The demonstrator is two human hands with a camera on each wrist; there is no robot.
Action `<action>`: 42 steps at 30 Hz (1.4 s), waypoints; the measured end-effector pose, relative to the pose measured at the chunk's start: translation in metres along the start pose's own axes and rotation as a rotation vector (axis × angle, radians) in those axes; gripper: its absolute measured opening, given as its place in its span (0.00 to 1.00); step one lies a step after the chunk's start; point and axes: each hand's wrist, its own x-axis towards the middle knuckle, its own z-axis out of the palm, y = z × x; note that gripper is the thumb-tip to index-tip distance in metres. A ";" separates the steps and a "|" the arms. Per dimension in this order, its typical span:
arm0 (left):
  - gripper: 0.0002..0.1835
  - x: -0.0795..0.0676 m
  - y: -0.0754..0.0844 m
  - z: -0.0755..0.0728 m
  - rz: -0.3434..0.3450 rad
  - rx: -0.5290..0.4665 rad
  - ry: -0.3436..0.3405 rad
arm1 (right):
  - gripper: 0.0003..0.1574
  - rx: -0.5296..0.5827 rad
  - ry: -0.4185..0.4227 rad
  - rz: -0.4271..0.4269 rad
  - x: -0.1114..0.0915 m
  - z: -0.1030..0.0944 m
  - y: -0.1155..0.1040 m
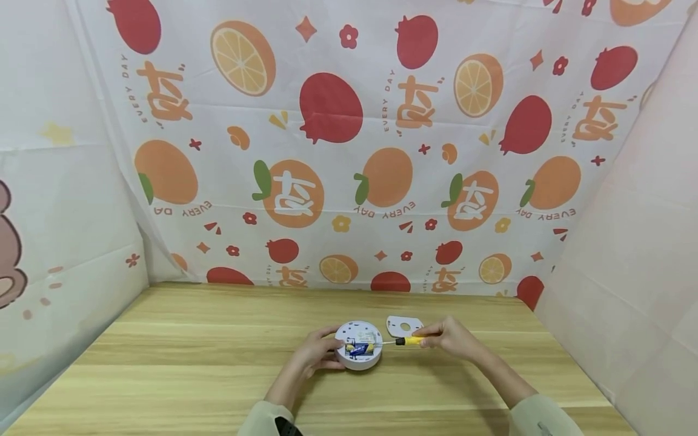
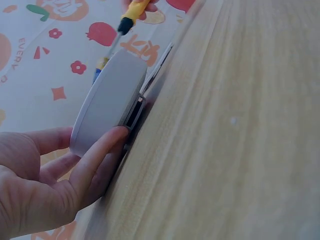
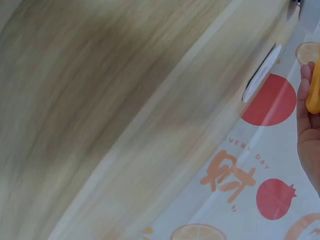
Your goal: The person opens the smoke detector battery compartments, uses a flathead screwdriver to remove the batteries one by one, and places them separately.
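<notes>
In the head view a round white smoke detector [image 1: 357,363] lies with its back face up, showing a blue-and-yellow battery [image 1: 357,349] and small wires. My left hand [image 1: 319,350] grips its left side; the left wrist view shows the fingers [image 2: 102,150] along the casing [image 2: 107,102]. My right hand [image 1: 451,339] holds a screwdriver [image 1: 410,341] by its yellow-and-black handle, the thin shaft pointing left. Its tip meets the detector beside the battery. In the right wrist view only part of the yellow handle [image 3: 314,95] shows at the edge.
A flat white mounting plate [image 1: 396,327] with a central hole lies behind the screwdriver on the wooden table [image 1: 207,363]. A fruit-printed cloth [image 1: 349,242] hangs at the back, and pale cloth walls [image 1: 627,254] stand at both sides.
</notes>
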 end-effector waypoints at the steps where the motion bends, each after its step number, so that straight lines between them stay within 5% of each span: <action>1: 0.27 0.000 0.000 0.000 -0.002 -0.001 0.002 | 0.10 -0.014 -0.001 0.000 0.001 0.000 0.003; 7: 0.27 -0.001 0.002 -0.001 -0.012 0.005 -0.008 | 0.10 -0.051 -0.011 -0.015 0.004 -0.002 0.020; 17: 0.26 -0.007 0.006 -0.003 -0.038 0.086 -0.033 | 0.09 -0.142 0.040 -0.004 0.005 -0.014 0.015; 30: 0.13 -0.011 0.009 0.001 -0.032 0.290 0.096 | 0.07 -0.173 0.093 0.007 0.008 -0.006 0.012; 42: 0.15 -0.011 0.012 -0.001 -0.023 0.264 0.095 | 0.07 -0.180 0.099 0.024 0.011 -0.005 0.007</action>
